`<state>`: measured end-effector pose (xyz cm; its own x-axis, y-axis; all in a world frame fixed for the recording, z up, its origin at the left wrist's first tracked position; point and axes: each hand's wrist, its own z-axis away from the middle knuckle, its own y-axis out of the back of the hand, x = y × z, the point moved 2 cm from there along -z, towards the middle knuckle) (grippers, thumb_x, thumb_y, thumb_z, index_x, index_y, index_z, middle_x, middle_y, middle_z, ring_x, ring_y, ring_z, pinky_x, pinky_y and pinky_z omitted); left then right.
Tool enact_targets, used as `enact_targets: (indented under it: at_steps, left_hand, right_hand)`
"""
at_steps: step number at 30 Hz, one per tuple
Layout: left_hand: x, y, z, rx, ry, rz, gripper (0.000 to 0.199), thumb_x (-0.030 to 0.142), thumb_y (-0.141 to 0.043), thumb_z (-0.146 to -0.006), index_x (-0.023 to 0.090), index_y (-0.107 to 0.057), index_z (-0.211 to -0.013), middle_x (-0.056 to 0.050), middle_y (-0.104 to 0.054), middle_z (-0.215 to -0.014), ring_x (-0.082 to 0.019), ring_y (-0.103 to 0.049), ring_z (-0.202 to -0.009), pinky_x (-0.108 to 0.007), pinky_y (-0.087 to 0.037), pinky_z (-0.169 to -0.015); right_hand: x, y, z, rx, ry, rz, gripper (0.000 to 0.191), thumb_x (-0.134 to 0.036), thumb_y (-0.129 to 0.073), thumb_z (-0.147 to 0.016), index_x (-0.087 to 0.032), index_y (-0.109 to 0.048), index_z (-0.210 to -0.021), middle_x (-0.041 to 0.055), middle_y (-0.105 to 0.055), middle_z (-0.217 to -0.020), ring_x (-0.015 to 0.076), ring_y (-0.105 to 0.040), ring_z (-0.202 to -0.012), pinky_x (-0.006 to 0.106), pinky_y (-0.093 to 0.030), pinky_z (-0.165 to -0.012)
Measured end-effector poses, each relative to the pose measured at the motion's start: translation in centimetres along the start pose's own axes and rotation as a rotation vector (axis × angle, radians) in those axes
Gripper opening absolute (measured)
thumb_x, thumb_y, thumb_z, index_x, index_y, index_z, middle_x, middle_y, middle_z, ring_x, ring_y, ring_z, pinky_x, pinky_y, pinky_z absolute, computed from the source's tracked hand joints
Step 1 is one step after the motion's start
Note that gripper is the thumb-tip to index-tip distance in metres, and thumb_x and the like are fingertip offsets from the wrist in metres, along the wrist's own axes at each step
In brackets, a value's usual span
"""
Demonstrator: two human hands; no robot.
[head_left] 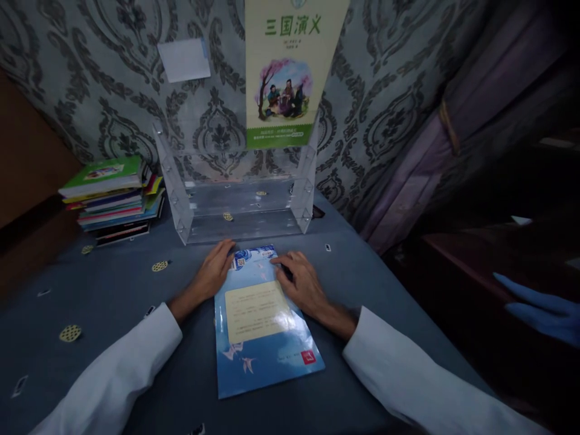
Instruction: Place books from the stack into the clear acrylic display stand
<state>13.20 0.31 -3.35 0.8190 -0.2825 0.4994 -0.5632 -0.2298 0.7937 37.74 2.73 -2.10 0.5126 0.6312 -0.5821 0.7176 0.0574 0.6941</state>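
Observation:
A blue book (267, 368) with a pale yellow text panel lies flat on the table, its print upside down from where I look. My left hand (215, 269) rests along the book's far left edge, fingers stretched forward near the corner. On the far right side, my right hand (299, 281) touches the cover with its fingertips, the fingers apart and slightly bent. Neither hand is wrapped round the book. Just beyond it stands a clear acrylic rack (247, 223) with stepped side walls.
A green and cream book (290, 72) titled in Chinese characters stands upright at the rack's back, beside a white card (185, 60). At left is a stack of books (113, 196). A patterned curtain (380, 121) hangs behind the dark blue tablecloth (167, 374).

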Motion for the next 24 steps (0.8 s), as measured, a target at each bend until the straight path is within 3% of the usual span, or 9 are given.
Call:
enact_targets:
  at_steps: [7, 11, 16, 20, 24]
  left_hand:
    - [0.7, 0.9, -0.8, -0.064, -0.036, 0.015, 0.037, 0.034, -0.036, -0.101, 0.02, -0.059, -0.126, -0.011, -0.063, -0.133, -0.026, -0.057, -0.126, -0.044, -0.045, -0.11]
    - [1.6, 2.7, -0.1, 0.018, -0.041, -0.011, 0.034, 0.033, -0.037, -0.101, 0.02, -0.062, -0.121, -0.01, -0.067, -0.125, -0.025, -0.061, -0.12, -0.042, -0.048, -0.107]
    - [1.9, 4.7, 1.7, 0.123, -0.087, -0.077, 0.028, 0.031, -0.04, -0.101, 0.02, -0.064, -0.109, -0.007, -0.07, -0.105, -0.023, -0.066, -0.101, -0.039, -0.054, -0.092]
    - [1.5, 4.8, 2.4, 0.122, -0.128, -0.186, 0.025, 0.031, -0.043, -0.101, 0.02, -0.065, -0.095, -0.006, -0.068, -0.092, -0.023, -0.064, -0.089, -0.038, -0.053, -0.083]
    - [1.2, 4.4, 2.3, 0.092, -0.167, -0.251, 0.025, 0.029, -0.044, -0.102, 0.019, -0.065, -0.095, -0.007, -0.068, -0.093, -0.023, -0.064, -0.089, -0.038, -0.052, -0.082]
  right_hand:
    - [0.6, 0.5, -0.4, 0.001, -0.015, -0.031, 0.025, -0.024, -0.05, -0.091, -0.02, -0.073, -0.097, 0.0069, -0.07, -0.086, 0.0243, -0.06, -0.085, 0.041, -0.048, -0.086]
    - [0.4, 0.8, -0.6, 0.004, -0.003, -0.051, 0.026, -0.021, -0.049, -0.089, -0.02, -0.073, -0.098, 0.0067, -0.071, -0.088, 0.0241, -0.062, -0.087, 0.039, -0.049, -0.084]
    - [0.3, 1.2, -0.7, 0.008, 0.02, -0.039, 0.025, -0.014, -0.05, -0.088, -0.019, -0.072, -0.098, 0.0063, -0.07, -0.085, 0.0228, -0.061, -0.086, 0.037, -0.049, -0.082]
    - [0.5, 1.2, -0.7, 0.002, -0.001, -0.024, 0.025, -0.013, -0.05, -0.089, -0.017, -0.072, -0.099, 0.0068, -0.069, -0.084, 0.023, -0.062, -0.087, 0.036, -0.049, -0.081]
    - [0.9, 1.0, -0.6, 0.017, 0.006, -0.043, 0.025, -0.014, -0.05, -0.089, -0.018, -0.071, -0.101, 0.0058, -0.07, -0.083, 0.022, -0.062, -0.084, 0.036, -0.049, -0.08]
